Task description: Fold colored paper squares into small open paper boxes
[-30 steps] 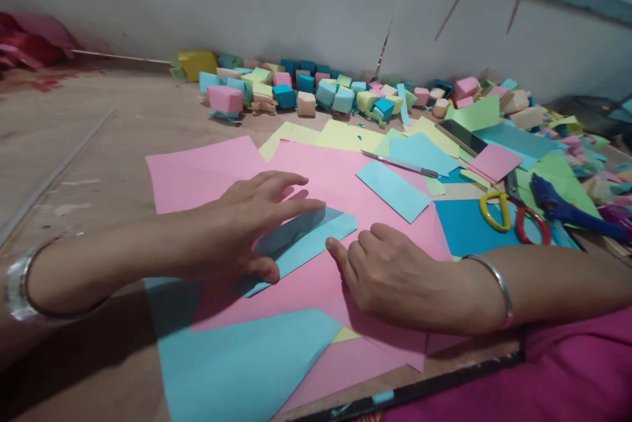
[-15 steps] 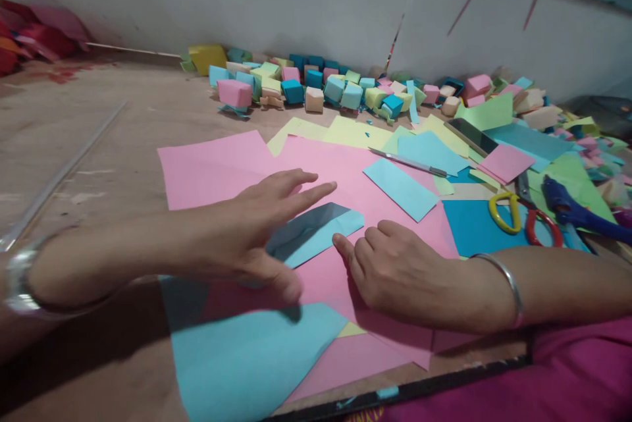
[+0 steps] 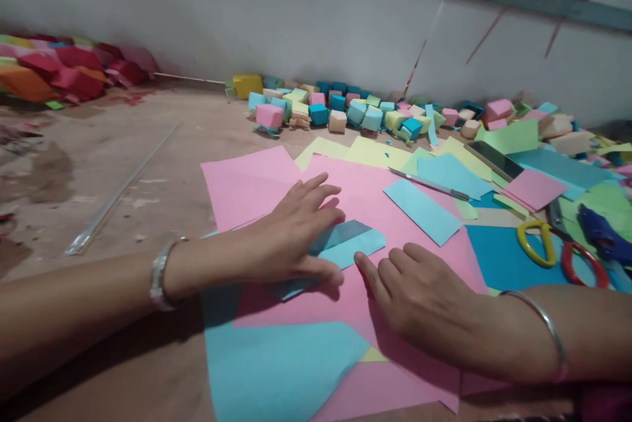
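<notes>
A folded light-blue paper strip (image 3: pixel 350 245) lies on a large pink sheet (image 3: pixel 360 198). My left hand (image 3: pixel 296 231) lies flat on the strip's left part, fingers spread, thumb along its lower edge. My right hand (image 3: pixel 419 290) rests on the pink sheet just right of the strip, fingers curled under, the index fingertip touching the strip's lower right edge. A silver bangle sits on each wrist.
A second blue strip (image 3: pixel 422 210), a thin blade (image 3: pixel 429 184), red-and-yellow scissors (image 3: pixel 557 251), a blue glue gun (image 3: pixel 600 234) and a phone (image 3: pixel 496 158) lie to the right. Several folded paper cubes (image 3: pixel 345 112) line the wall. A clear rod (image 3: pixel 123 188) lies at the left.
The view shifted left and tilted up, so everything sits further right and lower. My left hand pressed flatter on the blue strip, closing its raised fold. The right hand barely moved.
</notes>
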